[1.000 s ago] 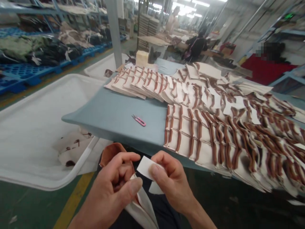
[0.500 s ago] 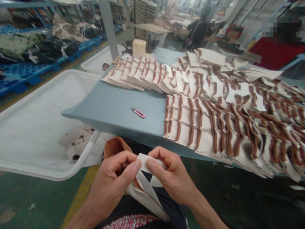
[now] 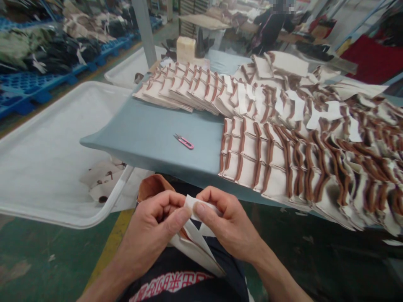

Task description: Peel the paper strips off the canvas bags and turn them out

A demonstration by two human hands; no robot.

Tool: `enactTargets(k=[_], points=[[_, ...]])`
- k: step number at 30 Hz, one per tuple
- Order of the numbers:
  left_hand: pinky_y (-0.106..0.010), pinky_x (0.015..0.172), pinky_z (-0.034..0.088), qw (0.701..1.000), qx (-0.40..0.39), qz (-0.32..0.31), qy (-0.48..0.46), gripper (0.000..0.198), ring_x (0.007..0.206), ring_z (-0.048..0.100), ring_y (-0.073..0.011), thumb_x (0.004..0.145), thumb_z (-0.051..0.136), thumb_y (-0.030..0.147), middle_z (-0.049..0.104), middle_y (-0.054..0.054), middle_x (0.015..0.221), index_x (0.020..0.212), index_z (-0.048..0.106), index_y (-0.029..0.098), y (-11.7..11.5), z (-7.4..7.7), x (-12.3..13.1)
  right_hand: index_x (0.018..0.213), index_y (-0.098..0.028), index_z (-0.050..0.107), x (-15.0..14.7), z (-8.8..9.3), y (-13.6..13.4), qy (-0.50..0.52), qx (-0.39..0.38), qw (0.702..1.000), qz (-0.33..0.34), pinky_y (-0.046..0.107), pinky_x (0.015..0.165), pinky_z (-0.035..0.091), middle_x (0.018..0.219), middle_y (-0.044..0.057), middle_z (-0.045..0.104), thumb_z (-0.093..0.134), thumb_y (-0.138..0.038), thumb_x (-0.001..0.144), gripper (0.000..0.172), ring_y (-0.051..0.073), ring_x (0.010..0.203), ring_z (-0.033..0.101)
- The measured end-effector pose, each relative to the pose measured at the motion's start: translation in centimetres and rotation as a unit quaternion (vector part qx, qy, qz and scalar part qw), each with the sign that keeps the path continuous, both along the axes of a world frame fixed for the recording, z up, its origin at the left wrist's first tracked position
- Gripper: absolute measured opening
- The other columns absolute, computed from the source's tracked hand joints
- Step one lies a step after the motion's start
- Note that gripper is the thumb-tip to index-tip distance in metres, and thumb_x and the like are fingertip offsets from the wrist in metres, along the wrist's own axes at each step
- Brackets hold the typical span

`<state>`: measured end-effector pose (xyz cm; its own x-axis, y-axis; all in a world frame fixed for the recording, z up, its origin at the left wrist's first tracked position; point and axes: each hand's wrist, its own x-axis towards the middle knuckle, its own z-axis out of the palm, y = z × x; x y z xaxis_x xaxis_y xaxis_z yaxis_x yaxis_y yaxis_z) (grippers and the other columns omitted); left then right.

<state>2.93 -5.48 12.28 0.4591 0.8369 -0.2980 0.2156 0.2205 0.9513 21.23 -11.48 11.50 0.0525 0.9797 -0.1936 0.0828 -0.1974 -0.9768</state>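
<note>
Left hand is gripping a cream piece; right hand is pinching a white slip. Both things are sitting above dark clothing, near the bench. Fingers are hiding most of the slip (left thumb contact unclear). Stacks are running off-frame right.

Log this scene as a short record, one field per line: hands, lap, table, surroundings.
Left hand: holds a cream-and-brown piece, thumb at the white slip's edge
Right hand: pinches the white slip between thumb and fingers
Lap: dark cloth with red-and-white lettering
Table: blue-grey top; pink-handled snips lying apart from the rows
Rows: cream pieces with brown edges, overlapping; white slips across the farther ones
Left side: white bin, cream-and-brown pieces inside
Background: person in dark clothing, blurred
</note>
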Motion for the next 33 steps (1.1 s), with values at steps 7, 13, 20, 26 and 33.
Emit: enactTargets(k=[7,13,20,26,33], points=[[-0.019,0.051,0.049,0.999,0.035,-0.016,-0.006,0.032,0.052,0.061,-0.0127,0.095,0.074,0.045,0.068,0.002,0.062,0.079,0.074,0.017,0.2,-1.1,-0.4,0.088,-0.02,0.066,0.1,-0.3,-0.3,-0.029,-0.002,0.999,0.016,0.025,0.057,0.033,0.072,-0.004,0.056,0.068,-0.045,0.104,0.03,0.012,0.063,0.043],[-0.019,0.049,0.043,0.999,0.035,-0.012,0.002,0.039,0.052,0.056,-0.0123,0.1,0.07,0.051,0.067,0.003,0.06,0.079,0.071,0.018,0.1,-2.1,-1.1,0.087,-0.021,0.066,0.4,0.1,0.0,-0.027,-0.011,1.0,0.002,0.026,0.056,0.035,0.072,-0.002,0.058,0.067,-0.049,0.101,0.031,0.014,0.065,0.048],[-0.018,0.051,0.043,0.999,0.031,0.027,0.003,0.038,0.052,0.055,-0.0117,0.1,0.069,0.05,0.065,0.004,0.06,0.077,0.066,0.02,0.4,-1.9,-1.4,0.087,-0.021,0.066,0.8,0.2,-0.2,-0.036,-0.011,0.999,-0.004,0.025,0.055,0.034,0.072,-0.002,0.058,0.067,-0.047,0.101,0.029,0.014,0.065,0.048],[-0.021,0.052,0.052,0.998,-0.022,-0.049,-0.016,0.038,0.056,0.068,-0.0163,0.097,0.072,0.054,0.074,0.0,0.067,0.098,0.077,0.017,0.6,-1.8,-1.1,0.086,-0.021,0.068,0.9,0.0,-0.2,-0.056,-0.002,0.998,0.005,0.025,0.054,0.031,0.068,-0.005,0.054,0.069,-0.044,0.103,0.028,0.011,0.059,0.041],[-0.019,0.051,0.052,0.999,-0.008,-0.048,-0.008,0.031,0.052,0.064,-0.0136,0.09,0.076,0.044,0.071,0.0,0.06,0.075,0.073,0.017,0.7,-1.6,-0.5,0.087,-0.02,0.069,0.3,-0.1,0.0,-0.062,-0.006,0.998,0.016,0.025,0.054,0.03,0.067,-0.006,0.052,0.069,-0.041,0.104,0.027,0.011,0.058,0.039]])
